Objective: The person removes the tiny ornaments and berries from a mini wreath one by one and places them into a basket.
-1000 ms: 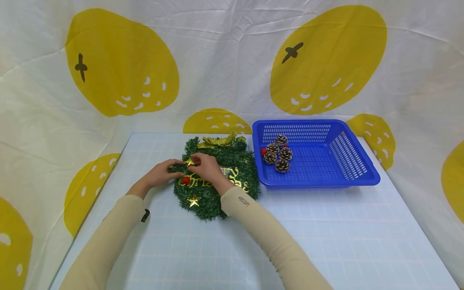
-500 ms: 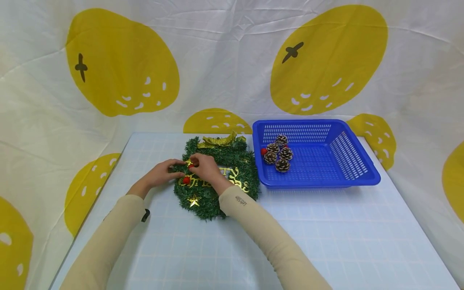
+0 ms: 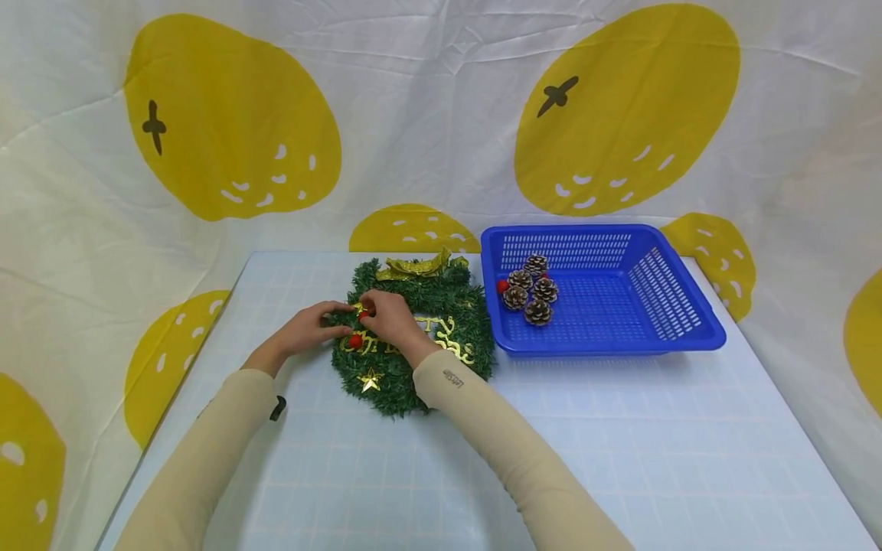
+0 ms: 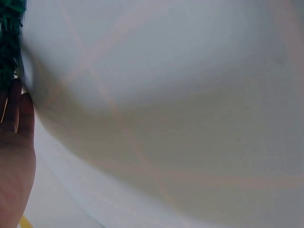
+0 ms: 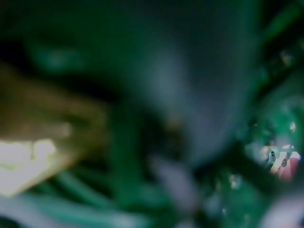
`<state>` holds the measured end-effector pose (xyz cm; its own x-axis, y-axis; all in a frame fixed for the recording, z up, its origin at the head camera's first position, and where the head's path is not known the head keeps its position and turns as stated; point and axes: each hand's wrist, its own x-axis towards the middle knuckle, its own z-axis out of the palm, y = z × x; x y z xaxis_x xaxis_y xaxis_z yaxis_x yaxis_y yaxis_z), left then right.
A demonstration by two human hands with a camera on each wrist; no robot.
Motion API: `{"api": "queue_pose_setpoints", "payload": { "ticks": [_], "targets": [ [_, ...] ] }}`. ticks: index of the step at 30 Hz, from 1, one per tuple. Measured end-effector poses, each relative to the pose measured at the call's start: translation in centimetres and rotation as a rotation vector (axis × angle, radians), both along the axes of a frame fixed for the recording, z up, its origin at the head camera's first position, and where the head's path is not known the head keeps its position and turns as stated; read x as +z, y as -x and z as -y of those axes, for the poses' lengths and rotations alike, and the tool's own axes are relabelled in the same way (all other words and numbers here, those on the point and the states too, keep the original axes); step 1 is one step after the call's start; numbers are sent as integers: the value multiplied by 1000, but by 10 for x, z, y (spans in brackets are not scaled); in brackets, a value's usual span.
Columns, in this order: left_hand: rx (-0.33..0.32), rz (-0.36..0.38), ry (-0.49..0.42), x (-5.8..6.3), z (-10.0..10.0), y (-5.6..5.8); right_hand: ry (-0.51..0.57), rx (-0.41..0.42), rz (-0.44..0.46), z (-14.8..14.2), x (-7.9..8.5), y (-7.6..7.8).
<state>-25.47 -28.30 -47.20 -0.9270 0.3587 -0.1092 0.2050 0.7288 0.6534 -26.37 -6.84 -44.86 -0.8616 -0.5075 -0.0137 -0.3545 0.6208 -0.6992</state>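
Observation:
A green tinsel wreath (image 3: 393, 383) with gold "Merry Christmas" lettering and gold stars lies on the table. My left hand (image 3: 303, 333) holds its left edge, thumb and index finger spread apart; in the left wrist view the outer fingers (image 4: 26, 118) reach the green tinsel. With thumb and fingertips my right hand (image 3: 393, 317) pinches a small red ball (image 3: 364, 314) against the wreath's upper left, beside a gold star (image 3: 360, 308). Another red ball (image 3: 354, 341) sits lower, near my left thumb. Blurred green tinsel fills the right wrist view, with a gold piece (image 5: 47, 137) at its left.
Right of the wreath stands a blue plastic basket (image 3: 606, 352). Several pine cones (image 3: 538, 311) and a red ball (image 3: 503, 286) lie in its left part. A gold ribbon (image 3: 416, 268) tops the wreath. Behind the table hangs a printed white cloth (image 3: 427, 115).
My right fingertips have shifted slightly at the wreath's upper left, and the red ball now shows beneath them. My left hand has stayed put.

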Motion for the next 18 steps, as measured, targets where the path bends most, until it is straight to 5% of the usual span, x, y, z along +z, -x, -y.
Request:
{"api": "queue_pose_setpoints", "payload": {
  "ticks": [18],
  "targets": [
    [11, 12, 5, -1, 0, 2, -3, -24, -25, 2, 2, -3]
  ]
}}
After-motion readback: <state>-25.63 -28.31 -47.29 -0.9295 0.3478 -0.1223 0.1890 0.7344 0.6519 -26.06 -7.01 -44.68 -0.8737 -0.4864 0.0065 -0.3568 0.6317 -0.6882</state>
